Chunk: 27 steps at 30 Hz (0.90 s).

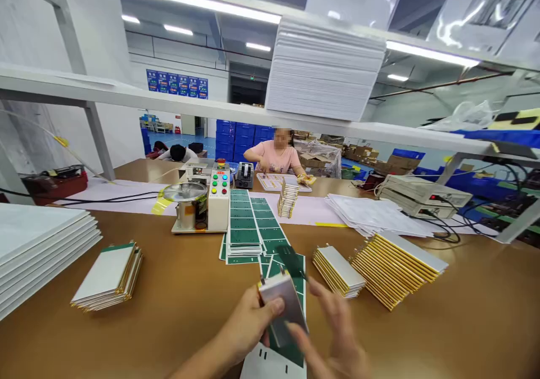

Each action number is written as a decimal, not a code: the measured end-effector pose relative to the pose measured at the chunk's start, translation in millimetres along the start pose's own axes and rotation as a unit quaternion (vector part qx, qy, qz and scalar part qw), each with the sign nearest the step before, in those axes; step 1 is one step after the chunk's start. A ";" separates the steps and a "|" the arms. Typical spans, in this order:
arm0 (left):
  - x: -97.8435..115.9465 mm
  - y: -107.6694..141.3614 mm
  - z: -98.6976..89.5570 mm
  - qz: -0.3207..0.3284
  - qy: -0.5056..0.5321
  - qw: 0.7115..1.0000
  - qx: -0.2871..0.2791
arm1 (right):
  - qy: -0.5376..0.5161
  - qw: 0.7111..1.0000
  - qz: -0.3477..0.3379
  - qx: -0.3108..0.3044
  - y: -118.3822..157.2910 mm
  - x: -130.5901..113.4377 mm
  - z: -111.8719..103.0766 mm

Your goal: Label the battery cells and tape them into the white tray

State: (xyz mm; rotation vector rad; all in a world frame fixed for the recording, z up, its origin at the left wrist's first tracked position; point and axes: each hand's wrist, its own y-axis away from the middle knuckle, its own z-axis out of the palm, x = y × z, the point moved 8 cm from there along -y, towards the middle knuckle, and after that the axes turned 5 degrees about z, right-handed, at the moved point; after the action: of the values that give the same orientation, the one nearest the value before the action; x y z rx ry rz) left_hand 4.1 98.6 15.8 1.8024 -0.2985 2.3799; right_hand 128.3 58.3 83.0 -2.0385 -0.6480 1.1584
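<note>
My left hand point(253, 320) is closed around a silver pouch battery cell point(283, 306), its thumb on the flat face and its metal tabs pointing away from me. Close to the cell's right side is my right hand point(333, 334), blurred by motion, with thumb and forefinger apart. A dark green sticker point(291, 261) hangs at its forefinger tip, above the tab end of the cell. Under both hands lie green sticker sheets point(244, 235) with white edges. To the right stand a small stack of cells point(338, 271) and a larger stack point(396, 266).
On the left are another cell stack point(105, 275) and piled white trays point(37, 249). A button-panel machine point(217, 199) stands at the back. White sheets point(371, 213) and stacked instruments point(424, 196) are at right. A co-worker point(276, 157) sits opposite; a shelf beam point(202, 109) crosses above.
</note>
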 end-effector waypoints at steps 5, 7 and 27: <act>-7.2 36.0 -15.0 -0.047 -0.037 0.996 -0.060 | -0.348 0.864 0.359 0.061 -11.2 42.9 -22.6; -10.6 44.3 -16.0 -0.053 -0.074 0.994 -0.065 | -0.447 0.765 0.463 -0.008 -6.1 44.1 0.9; 9.3 48.3 -7.4 0.043 -0.171 0.981 -0.080 | -0.379 0.775 0.498 -0.087 17.0 28.3 44.0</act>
State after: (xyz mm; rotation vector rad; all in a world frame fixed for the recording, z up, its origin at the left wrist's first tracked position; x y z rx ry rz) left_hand -16.5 53.5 19.4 2.1502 -0.5982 2.0171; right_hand 104.6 81.6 39.1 -2.0209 0.0942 2.7013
